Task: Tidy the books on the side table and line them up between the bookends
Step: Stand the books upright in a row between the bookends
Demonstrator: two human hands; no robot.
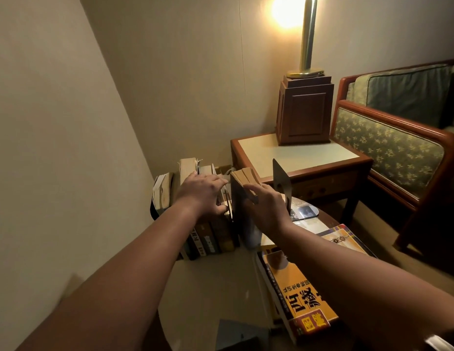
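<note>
Row of upright books (208,231) at left of side table (215,282), steadied by left hand (201,192) spread flat on top, fingers open. Beside it, right hand (267,205) closed around one book (243,178), slotting it between row and bookend (280,178). Next, by judgement: press snug, then fetch yellow book (299,292) lying flat at right

I see a row of upright books (210,234) standing spines toward me at the table's far left, their yellowed page tops uneven in height. At their 3 o'clock, apart from the row by a narrow gap, one more worn book (242,196) stands upright. At its 3 o'clock rises a thin, dark metal bookend (280,179) with a cut-out in its plate. At 5 o'clock from the row, an orange-yellow book (299,295) with large dark characters lies flat on other flat books.
</note>
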